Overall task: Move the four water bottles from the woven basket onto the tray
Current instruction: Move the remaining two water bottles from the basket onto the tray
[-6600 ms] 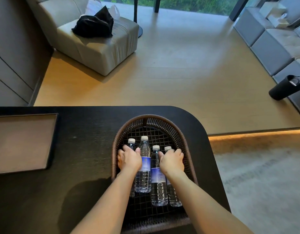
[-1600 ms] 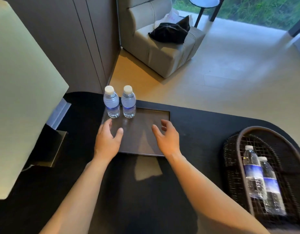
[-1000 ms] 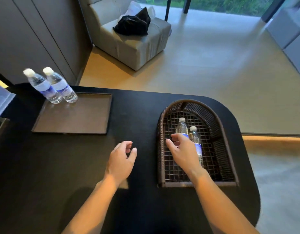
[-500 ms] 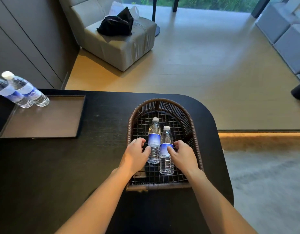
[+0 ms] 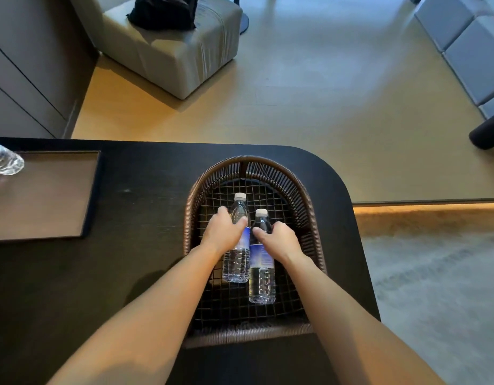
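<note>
At frame centre, inside the woven basket [image 5: 309, 187], each bottle is gripped: left bottle [image 5: 236, 262] by the left hand [image 5: 223, 232], right bottle [image 5: 262, 279] by the right hand [image 5: 282, 241].

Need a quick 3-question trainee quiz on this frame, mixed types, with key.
1. True or false: the left hand and the right hand each close on a separate bottle inside the woven basket.
2. How many bottles show in the basket? A) one B) two C) four
3. Fill in: the tray lies to the ____ of the basket on the dark table.

Key: 1 true: left hand on the left bottle, right hand on the right bottle. 2 B. 3 left; one bottle on the tray shows at the frame edge.
</note>
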Tool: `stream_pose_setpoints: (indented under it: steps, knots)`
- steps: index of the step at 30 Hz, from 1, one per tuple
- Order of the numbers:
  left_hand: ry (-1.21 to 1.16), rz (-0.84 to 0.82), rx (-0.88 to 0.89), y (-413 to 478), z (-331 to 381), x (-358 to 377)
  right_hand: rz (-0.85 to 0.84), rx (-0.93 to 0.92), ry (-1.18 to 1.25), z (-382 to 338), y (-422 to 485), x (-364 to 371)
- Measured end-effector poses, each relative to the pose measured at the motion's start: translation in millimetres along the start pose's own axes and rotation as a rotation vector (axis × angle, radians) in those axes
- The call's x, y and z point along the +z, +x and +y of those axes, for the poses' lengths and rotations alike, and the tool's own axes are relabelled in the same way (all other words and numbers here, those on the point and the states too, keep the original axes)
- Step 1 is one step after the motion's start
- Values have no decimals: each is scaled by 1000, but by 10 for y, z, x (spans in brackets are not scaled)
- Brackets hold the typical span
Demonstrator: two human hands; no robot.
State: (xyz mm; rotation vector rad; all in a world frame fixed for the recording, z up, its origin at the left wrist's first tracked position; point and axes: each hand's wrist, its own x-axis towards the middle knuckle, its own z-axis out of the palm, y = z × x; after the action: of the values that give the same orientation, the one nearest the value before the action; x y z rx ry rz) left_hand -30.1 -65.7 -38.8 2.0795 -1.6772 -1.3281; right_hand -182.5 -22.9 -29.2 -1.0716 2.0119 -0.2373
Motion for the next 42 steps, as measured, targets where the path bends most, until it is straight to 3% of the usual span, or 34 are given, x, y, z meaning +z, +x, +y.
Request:
stream_pose_setpoints:
  steps: [12, 17, 28, 35, 42]
  knots:
    - [-43, 26, -56, 141, -28, -14, -15, 47, 165, 46, 8, 24]
    - [-138, 25, 4, -27, -34, -99, 16, 3, 251, 86, -183, -27]
    - [-215, 108, 237, -982, -102, -376, 110, -293, 418, 316, -955, -40]
    - [-285, 265, 362, -1596, -190, -607, 285, -441, 521, 368, -1436, -27]
    - [-269, 415, 429, -2067, -430, -1062, 332, -571, 494, 41, -1897, -11]
